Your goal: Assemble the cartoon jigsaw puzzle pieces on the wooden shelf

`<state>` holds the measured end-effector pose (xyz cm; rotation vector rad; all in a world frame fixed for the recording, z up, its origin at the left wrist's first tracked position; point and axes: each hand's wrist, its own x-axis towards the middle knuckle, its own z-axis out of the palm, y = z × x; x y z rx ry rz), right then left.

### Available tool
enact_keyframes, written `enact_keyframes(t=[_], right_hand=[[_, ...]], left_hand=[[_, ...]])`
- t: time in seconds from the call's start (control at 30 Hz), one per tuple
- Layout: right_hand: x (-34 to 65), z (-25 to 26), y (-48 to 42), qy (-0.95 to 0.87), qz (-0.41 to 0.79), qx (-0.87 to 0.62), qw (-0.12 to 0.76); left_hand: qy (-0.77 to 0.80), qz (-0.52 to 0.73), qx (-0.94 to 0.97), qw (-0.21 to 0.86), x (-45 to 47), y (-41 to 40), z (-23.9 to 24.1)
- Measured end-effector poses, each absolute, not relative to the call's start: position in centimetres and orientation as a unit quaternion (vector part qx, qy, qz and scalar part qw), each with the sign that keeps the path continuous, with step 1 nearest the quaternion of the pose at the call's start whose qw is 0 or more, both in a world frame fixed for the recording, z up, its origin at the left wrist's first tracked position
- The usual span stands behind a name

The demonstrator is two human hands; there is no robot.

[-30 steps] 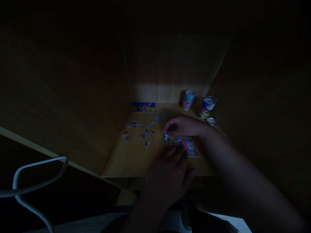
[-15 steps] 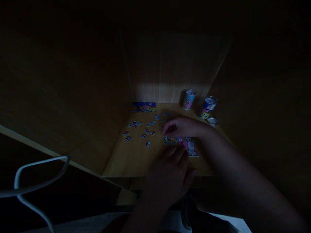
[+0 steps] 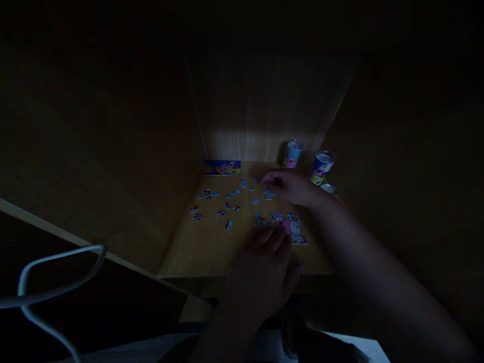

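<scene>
My left hand (image 3: 262,264) lies palm down, its fingers stretched over the near edge of a partly joined jigsaw puzzle (image 3: 297,229). The joined part shows pink and yellow cartoon figures. Above and beyond it is my right hand (image 3: 285,184), its fingers bent together near a few blue puzzle pieces (image 3: 268,195). Whatever lies between those fingertips is hidden. A lone light-blue puzzle piece (image 3: 255,201) sits between the hand and the joined part. More loose puzzle pieces (image 3: 221,214) are scattered to the left on the wooden surface (image 3: 200,252).
A blue picture strip (image 3: 223,167) lies by the back panel. Two cartoon-printed cans (image 3: 292,154) with clear tops stand at the back right, and a round lid (image 3: 328,188) lies near the right one. Wooden walls enclose both sides. A white cable (image 3: 60,249) loops at the left.
My right hand has moved from the joined puzzle's top left toward the back, uncovering blue pieces beside it. My left hand has stayed almost in place.
</scene>
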<state>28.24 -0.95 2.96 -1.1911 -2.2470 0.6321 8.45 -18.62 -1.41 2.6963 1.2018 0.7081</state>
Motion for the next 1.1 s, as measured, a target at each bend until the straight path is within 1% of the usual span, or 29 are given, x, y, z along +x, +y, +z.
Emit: enact_keyframes(t=[0.03,0.13,0.2,0.27,0.4,0.73,0.97,1.1], right_hand=[[29.0,3.0,-0.6,-0.818,0.185,-0.474,0.270],[31.3,2.9,0.3,-0.793,0.084,-0.551,0.245],[32.6,2.8,0.8,-0.779,0.047,-0.584,0.222],[33.4,2.7,1.2,-0.770,0.038,-0.607,0.193],[34.0,2.4,1.5,-0.773,0.038,-0.612,0.161],[32.3,1.3,1.3,-0.814,0.064,-0.562,0.131],[32.5,0.9,1.8,-0.796,0.103,-0.578,0.147],[33.0,1.1,1.6,-0.789,0.159,-0.576,0.143]], left_hand=[[0.395,0.232,0.887,0.053,8.4,-18.6,-1.4],[0.397,0.228,0.888,0.049,8.4,-18.7,-1.3],[0.398,0.231,0.887,0.046,8.4,-18.6,-1.4],[0.400,0.234,0.885,0.045,8.4,-18.6,-1.5],[0.401,0.235,0.884,0.045,8.4,-18.4,-1.6],[0.397,0.247,0.883,0.037,8.3,-18.4,-1.6],[0.405,0.235,0.883,0.029,8.4,-18.4,-1.6],[0.407,0.235,0.882,0.030,8.4,-18.4,-1.6]])
